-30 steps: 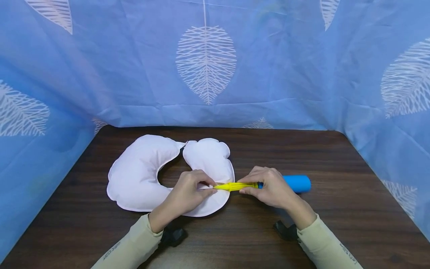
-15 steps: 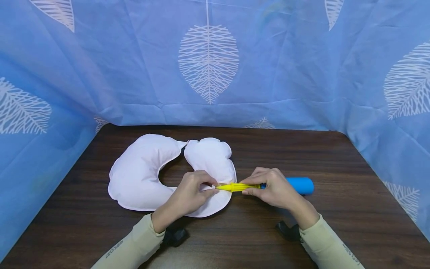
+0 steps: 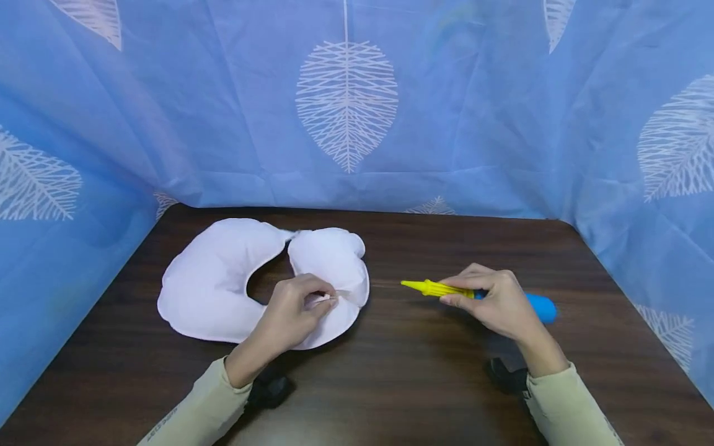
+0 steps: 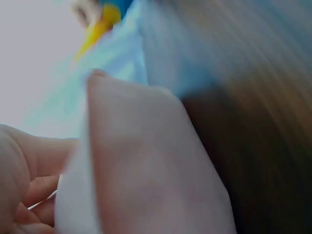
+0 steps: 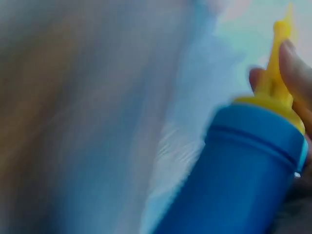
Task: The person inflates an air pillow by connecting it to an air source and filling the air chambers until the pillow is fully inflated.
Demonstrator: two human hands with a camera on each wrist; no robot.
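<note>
A white U-shaped inflatable neck pillow lies puffed up on the left half of the table. My left hand pinches a small white valve on its right arm between thumb and fingertips. Off to the right, my right hand grips a hand air pump by its yellow nozzle end. The pump's blue barrel extends back beneath that hand, and its pointed tip faces left, apart from the pillow. In the left wrist view a pale fold of the pillow fills the middle, beside the fingers.
The dark wood table is bordered at the back and sides by a blue curtain with white leaf prints. A black wrist device shows under the left wrist, and another black one under the right.
The pump's tip has come away from the valve as my right hand moved right with the pump. My left hand and the pillow have shifted a little left.
</note>
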